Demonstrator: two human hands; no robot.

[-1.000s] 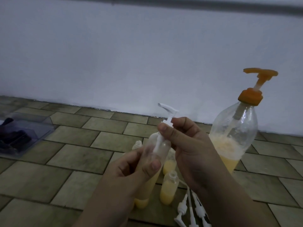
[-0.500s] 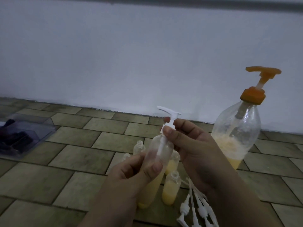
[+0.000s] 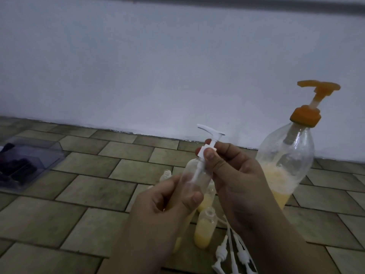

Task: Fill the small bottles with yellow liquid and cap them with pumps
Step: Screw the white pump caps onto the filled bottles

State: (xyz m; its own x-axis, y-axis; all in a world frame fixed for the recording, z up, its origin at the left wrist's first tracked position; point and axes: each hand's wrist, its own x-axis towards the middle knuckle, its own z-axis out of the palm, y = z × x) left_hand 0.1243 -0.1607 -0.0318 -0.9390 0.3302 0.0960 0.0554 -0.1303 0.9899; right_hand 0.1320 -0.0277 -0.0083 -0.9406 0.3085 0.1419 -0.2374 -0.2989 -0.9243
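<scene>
My left hand (image 3: 167,202) grips a small clear bottle (image 3: 194,179) with yellow liquid in its lower part, held tilted above the floor. My right hand (image 3: 235,175) pinches the collar of a white pump (image 3: 207,147) whose tube runs down into the bottle's neck; the collar sits just above the neck. Several other small bottles stand on the floor behind and below the hands, one uncapped with yellow liquid (image 3: 204,230). Loose white pumps (image 3: 235,256) lie at the bottom edge.
A large clear bottle (image 3: 286,167) with an orange pump head (image 3: 314,99) stands at the right, partly filled with yellow liquid. A clear plastic tray (image 3: 29,157) with dark items lies at the left on the tiled floor. A white wall runs behind.
The held bottle and pump have shifted slightly right and down in view. My right hand's fingers have moved on the pump collar; the pump still sits in the bottle's neck.
</scene>
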